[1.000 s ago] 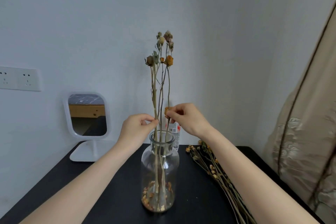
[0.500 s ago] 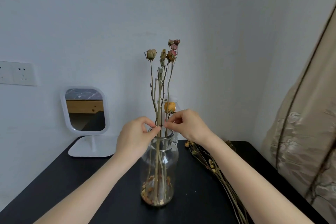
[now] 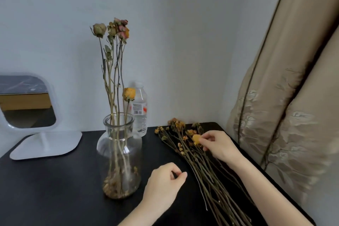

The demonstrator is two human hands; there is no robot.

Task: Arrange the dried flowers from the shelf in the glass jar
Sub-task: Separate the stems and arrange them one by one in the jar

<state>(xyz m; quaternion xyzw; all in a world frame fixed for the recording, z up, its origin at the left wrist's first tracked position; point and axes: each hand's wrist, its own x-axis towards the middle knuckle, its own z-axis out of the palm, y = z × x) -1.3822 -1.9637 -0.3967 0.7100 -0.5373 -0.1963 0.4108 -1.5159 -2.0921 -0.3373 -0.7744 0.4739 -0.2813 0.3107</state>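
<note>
A clear glass jar (image 3: 119,154) stands on the black table (image 3: 55,185) with several dried flower stems (image 3: 114,71) upright in it and crumbs at its bottom. A pile of dried flowers (image 3: 198,163) lies on the table to the right of the jar. My right hand (image 3: 218,145) rests on the heads of that pile, and its fingers pinch a yellow flower head (image 3: 196,139). My left hand (image 3: 163,185) hovers between jar and pile, fingers curled with thumb and forefinger near each other, holding nothing.
A white-framed mirror (image 3: 27,108) on a flat stand sits at the left back. A clear plastic bottle (image 3: 139,110) stands behind the jar. A beige curtain (image 3: 293,97) hangs along the table's right edge. A pale wall closes the back.
Both hands let go of the stems at the jar's mouth. The right hand moved right onto the flower pile and the left dropped beside the jar. The view turned right.
</note>
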